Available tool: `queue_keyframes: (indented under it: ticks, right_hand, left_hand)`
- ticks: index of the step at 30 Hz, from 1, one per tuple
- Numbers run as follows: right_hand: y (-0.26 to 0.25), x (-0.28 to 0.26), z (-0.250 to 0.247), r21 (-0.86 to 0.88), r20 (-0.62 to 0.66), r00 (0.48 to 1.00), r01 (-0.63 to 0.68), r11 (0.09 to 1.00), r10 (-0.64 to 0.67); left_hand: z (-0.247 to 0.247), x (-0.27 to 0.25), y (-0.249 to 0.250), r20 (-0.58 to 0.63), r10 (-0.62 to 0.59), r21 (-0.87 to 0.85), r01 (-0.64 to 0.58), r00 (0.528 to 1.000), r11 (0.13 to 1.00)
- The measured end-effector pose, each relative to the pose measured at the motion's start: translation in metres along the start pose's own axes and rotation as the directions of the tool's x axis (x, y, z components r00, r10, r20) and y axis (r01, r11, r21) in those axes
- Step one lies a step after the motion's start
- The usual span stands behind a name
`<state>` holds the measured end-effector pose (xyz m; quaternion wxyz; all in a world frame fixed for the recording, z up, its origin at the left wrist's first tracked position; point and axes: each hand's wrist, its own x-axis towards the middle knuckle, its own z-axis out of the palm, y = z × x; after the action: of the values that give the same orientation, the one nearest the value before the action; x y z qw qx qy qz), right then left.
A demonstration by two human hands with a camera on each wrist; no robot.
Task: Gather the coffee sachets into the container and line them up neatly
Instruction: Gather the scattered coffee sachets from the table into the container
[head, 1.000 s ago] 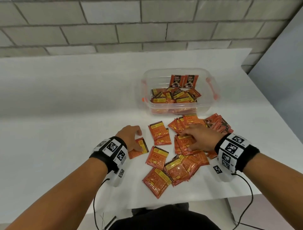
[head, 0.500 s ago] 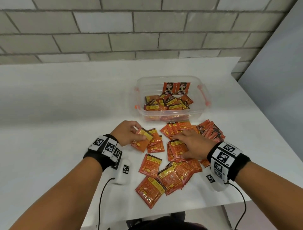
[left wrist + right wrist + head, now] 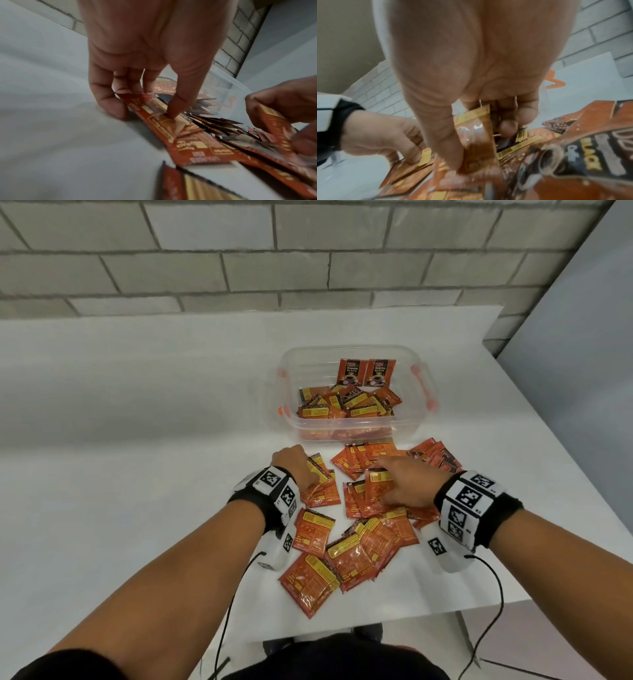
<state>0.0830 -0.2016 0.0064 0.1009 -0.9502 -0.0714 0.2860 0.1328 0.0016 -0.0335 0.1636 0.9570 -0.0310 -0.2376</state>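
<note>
White table [image 3: 137, 405] against a grey block wall [image 3: 308, 251], taking up most of the head view. Toward the far right of it, a clear plastic container [image 3: 407, 426] with orange handles, holding a loose jumble of orange coffee sachets [image 3: 346, 409] and two more standing upright against its far wall. Just in front of the container, well short of gathered, a wide scatter of sachets [image 3: 363, 546] lying flat and overlapping on the table, most showing the yellow-banded back. Left hand [image 3: 294, 470] at the left edge of the scatter, fingers curled down onto a small stack of sachets [image 3: 164, 121], thumb pressed on top and fingertips at the far edge, pinching the stack against the table. Right hand [image 3: 407, 487] in the middle of the scatter, thumb and fingers closed on a single sachet [image 3: 476, 136] raised on edge out of the heap. Probably very light, thin and limp, these packets: glossy film, likely slick against each other, prone to fanning out or sliding from a stack. Crimped serrated ends [image 3: 228, 119] visible on several, likely the stiffest part and a sound place to nip one between thumb and forefinger. Best handled a few at a time, squared up into a stack and held across the flat faces near the middle, then stood on edge in the container beside the two upright ones. Little risk of breakage; more risk of a stack splaying on the lift.
</note>
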Motion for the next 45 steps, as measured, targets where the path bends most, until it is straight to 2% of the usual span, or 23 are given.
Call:
queue_keyframes:
  ticks: [2,4,9,13,16,19,24,29,34,39,41,45]
  right_hand:
    - [0.006,0.003,-0.007,0.102,-0.060,0.998,-0.030,0.994,0.036]
    - [0.011,0.007,-0.014,0.110,-0.121,0.990,-0.053,0.992,0.067]
    - [0.017,0.017,-0.013,-0.146,-0.100,0.989,-0.127,0.981,0.113]
    - [0.016,0.017,-0.008,-0.219,-0.090,0.992,-0.107,0.970,0.090]
    - [0.016,0.015,-0.006,-0.242,-0.088,0.994,-0.082,0.967,0.063]
    - [0.013,0.018,-0.005,-0.180,-0.124,0.992,-0.058,0.982,0.036]
    - [0.005,0.025,0.001,-0.074,-0.145,0.988,-0.065,0.995,0.054]
    - [0.001,0.036,0.005,-0.078,-0.167,0.983,-0.086,0.993,0.072]
    - [-0.002,0.042,0.004,-0.051,-0.120,0.984,-0.139,0.989,0.132]
    - [-0.002,0.046,0.001,0.009,-0.163,0.973,-0.163,0.987,0.162]
    - [-0.001,0.044,0.000,0.051,-0.190,0.971,-0.140,0.989,0.148]
    - [0.010,0.035,-0.004,0.267,-0.176,0.978,-0.064,0.962,0.114]
  left_hand:
    - [-0.002,0.001,0.001,-0.015,-0.027,0.028,0.028,1.000,0.999]
    - [-0.007,0.000,0.000,-0.039,-0.049,-0.023,0.049,0.998,0.999]
    - [-0.016,-0.001,-0.014,-0.061,-0.035,-0.350,0.011,0.998,0.937]
    - [-0.019,-0.005,-0.021,-0.019,0.000,-0.465,-0.009,1.000,0.885]
    - [-0.018,-0.010,-0.019,0.081,0.089,-0.426,-0.047,0.993,0.904]
    - [-0.011,-0.013,-0.014,0.147,0.139,-0.329,-0.084,0.979,0.940]
    - [0.000,-0.012,-0.009,0.111,0.174,-0.175,-0.154,0.978,0.973]
    - [0.003,-0.009,-0.005,0.070,0.140,-0.050,-0.137,0.988,0.989]
    - [0.004,-0.006,-0.004,0.087,0.125,-0.056,-0.120,0.988,0.991]
    - [-0.002,-0.004,-0.008,0.089,0.100,-0.055,-0.096,0.991,0.994]
    - [-0.007,-0.006,-0.013,0.077,0.091,-0.107,-0.082,0.993,0.991]
    - [-0.025,-0.019,-0.028,0.007,0.112,-0.304,-0.105,0.994,0.947]
